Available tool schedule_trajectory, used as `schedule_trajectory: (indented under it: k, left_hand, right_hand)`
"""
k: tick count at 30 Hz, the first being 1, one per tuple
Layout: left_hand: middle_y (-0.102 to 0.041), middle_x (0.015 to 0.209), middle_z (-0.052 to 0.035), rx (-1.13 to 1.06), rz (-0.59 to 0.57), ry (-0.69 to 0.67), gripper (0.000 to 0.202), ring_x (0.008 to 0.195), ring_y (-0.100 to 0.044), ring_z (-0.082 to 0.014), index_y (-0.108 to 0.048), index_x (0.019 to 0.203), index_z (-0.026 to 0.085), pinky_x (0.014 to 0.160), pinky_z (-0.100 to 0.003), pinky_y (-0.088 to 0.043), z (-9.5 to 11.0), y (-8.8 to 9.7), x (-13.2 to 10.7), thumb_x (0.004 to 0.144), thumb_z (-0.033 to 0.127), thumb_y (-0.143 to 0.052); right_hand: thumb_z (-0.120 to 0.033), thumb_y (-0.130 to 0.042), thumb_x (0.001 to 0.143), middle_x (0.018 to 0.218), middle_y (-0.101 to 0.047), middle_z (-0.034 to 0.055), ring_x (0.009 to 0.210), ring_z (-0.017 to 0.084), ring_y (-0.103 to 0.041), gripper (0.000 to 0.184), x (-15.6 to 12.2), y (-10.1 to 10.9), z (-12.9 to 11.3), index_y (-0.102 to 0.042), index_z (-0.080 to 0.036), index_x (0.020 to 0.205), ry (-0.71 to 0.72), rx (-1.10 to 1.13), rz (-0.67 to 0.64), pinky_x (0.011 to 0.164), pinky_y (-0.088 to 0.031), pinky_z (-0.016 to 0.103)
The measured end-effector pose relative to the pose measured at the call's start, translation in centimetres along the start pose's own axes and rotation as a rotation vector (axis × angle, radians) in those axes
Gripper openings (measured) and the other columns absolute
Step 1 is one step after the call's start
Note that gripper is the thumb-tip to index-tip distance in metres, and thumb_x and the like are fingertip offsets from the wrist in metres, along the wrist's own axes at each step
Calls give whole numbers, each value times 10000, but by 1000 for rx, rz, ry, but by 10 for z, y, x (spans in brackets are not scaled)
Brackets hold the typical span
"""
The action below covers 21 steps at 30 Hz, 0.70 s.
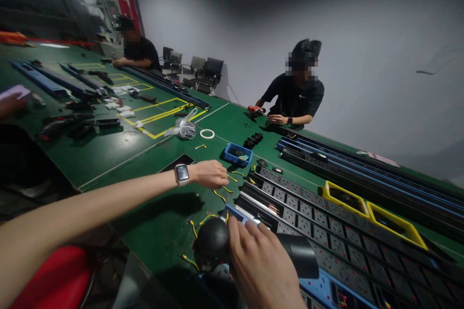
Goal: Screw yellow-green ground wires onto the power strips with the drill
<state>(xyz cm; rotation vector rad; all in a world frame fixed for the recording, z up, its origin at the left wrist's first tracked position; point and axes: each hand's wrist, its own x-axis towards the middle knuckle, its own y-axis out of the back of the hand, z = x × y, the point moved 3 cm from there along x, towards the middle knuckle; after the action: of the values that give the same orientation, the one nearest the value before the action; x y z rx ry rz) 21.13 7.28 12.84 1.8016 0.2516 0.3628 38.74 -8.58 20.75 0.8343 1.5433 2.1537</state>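
A green table stands before a pale wall, its near edge slanting at left. Green surface shows between that edge and the left hand, curled near yellow wires; whether it grips anything, I cannot tell. Farther right, the right hand clasps a black tool at the table's near side, long axis crosswise: rounded end left, smooth cylinder pointing right toward socket strips.
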Motion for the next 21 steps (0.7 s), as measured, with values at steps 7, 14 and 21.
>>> schedule_trajectory:
  k: [7, 14, 21]
  left_hand:
    - [-655, 759, -51, -4, -47, 4, 100, 711, -539, -161, -638, 816, 189, 619, -303, -350, -19, -1, -8, 893, 137, -599]
    - [-615, 725, -32, -236, -26, 195, 154, 747, -504, -135, -626, 810, 153, 724, -265, -359, -23, -3, 2, 908, 86, -527]
    - [-692, 822, -47, -242, -91, 439, 159, 747, -587, -164, -662, 849, 183, 622, -283, -333, -1, -26, -25, 920, 272, -551]
  right_hand:
    - [-175, -740, 770, 871, -714, 62, 728, 214, -669, 295, 2, 7, 0, -660, -135, 1051, -1, 1, -9, 629, -565, 346]
    - [-171, -717, 779, 804, -697, 37, 692, 208, -655, 243, 4, 5, -3, -667, -152, 1016, 4, -4, -14, 599, -553, 338]
    - [4, -506, 710, 1016, -751, 93, 842, 245, -694, 486, -14, -23, 8, -643, -139, 1154, 176, -121, 233, 740, -545, 384]
